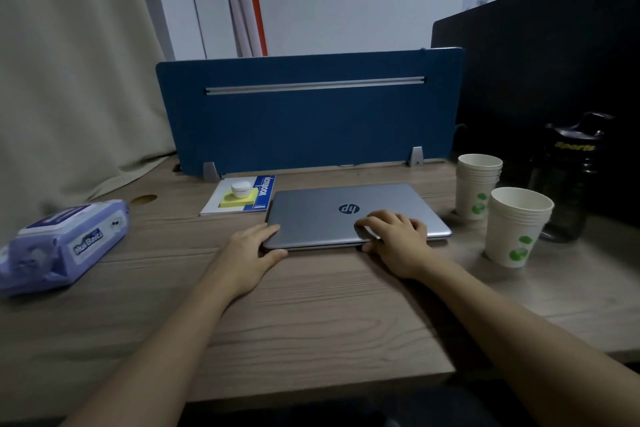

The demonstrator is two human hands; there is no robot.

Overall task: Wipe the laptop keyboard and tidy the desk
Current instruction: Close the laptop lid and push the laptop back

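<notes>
A silver laptop (322, 215) lies with its lid down in the middle of the wooden desk (311, 305). My left hand (247, 253) holds its front left corner, index finger on the lid and thumb along the front edge. My right hand (398, 239) grips the front edge right of centre, fingers spread on the lid, thumb under the rim. A purple pack of wet wipes (65, 243) lies at the desk's left edge, apart from both hands.
A notebook (242, 196) with yellow sticky notes and a small white jar (241, 189) lies behind the laptop's left corner. Two stacks of paper cups (479, 189) (517, 229) and a dark sports bottle (568, 177) stand at right. A blue divider (308, 128) closes off the back.
</notes>
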